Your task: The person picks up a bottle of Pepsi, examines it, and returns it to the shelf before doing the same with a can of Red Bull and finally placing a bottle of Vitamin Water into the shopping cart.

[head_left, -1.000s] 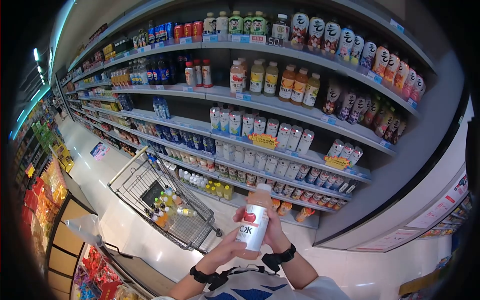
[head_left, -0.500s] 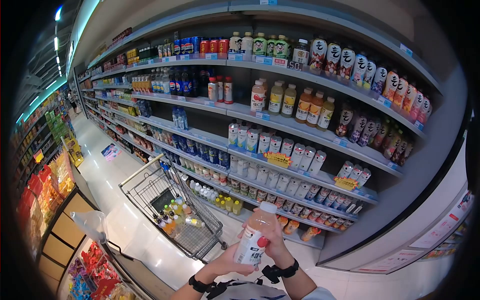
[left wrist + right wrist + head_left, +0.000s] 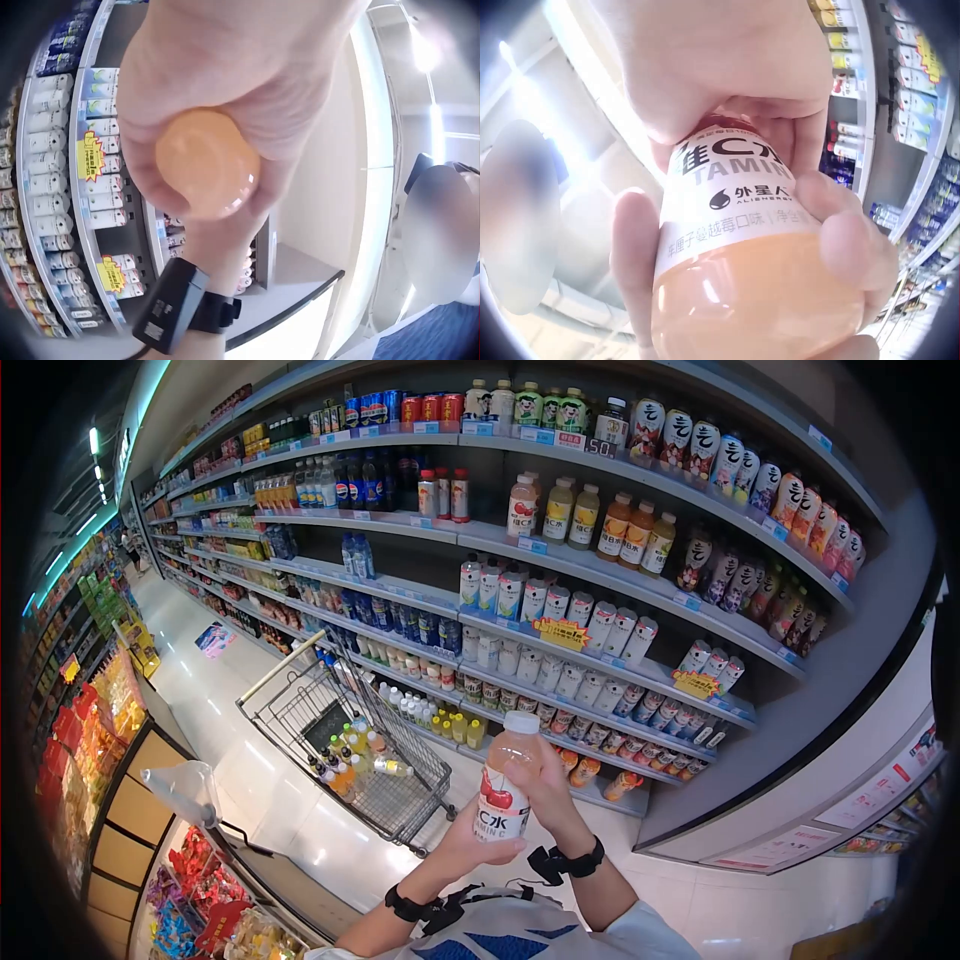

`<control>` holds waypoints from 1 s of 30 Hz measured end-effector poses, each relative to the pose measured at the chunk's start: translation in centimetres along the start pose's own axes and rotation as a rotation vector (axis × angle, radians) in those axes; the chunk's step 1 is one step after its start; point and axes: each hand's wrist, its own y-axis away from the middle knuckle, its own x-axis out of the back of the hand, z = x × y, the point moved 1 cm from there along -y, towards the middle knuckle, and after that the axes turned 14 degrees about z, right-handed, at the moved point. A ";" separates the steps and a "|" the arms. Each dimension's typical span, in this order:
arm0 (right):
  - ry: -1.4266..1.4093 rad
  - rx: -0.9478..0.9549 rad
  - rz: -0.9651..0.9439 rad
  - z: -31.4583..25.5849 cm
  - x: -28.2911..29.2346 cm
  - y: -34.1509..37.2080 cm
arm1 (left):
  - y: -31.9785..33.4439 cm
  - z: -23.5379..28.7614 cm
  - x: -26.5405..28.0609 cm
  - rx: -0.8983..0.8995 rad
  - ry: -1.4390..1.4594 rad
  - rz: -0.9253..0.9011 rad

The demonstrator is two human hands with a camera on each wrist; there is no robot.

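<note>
A clear bottle of pinkish-orange drink (image 3: 505, 785), with a white cap and a cherry-printed label, stands nearly upright between both hands in the head view. The left hand (image 3: 468, 852) grips its lower part. Higher up, the right hand (image 3: 548, 790) curls its fingers round the side. The left wrist view shows the bottle's round base (image 3: 208, 163) ringed by the left hand (image 3: 225, 67). In the right wrist view the bottle's label (image 3: 735, 195) faces the camera, with the right hand (image 3: 720, 60) around the upper part and the other hand's fingers (image 3: 855, 247) on the lower part.
A wire shopping cart (image 3: 400, 805) with several bottles stands to the left on the pale floor (image 3: 235, 725). Long shelves (image 3: 400, 520) of bottled and canned drinks stretch ahead. Packaged snacks (image 3: 210, 870) fill a display at the lower left, and a grey wall panel (image 3: 790, 760) rises at right.
The bottle has turned in the hands, so the cherry picture shows more fully than half a second ago, and it stands higher in view. The right hand has shifted up along it.
</note>
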 end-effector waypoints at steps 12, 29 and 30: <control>-0.602 -0.796 0.054 4.6 -4.2 0.1 | 2.9 1.4 4.4 0.480 0.604 -0.356; -0.536 -0.351 -0.276 4.1 -8.8 -1.3 | 3.0 -0.4 8.7 0.507 0.980 -0.485; -0.471 -0.268 -0.329 4.5 -8.9 -1.5 | 2.5 -1.1 8.6 0.511 1.223 -0.620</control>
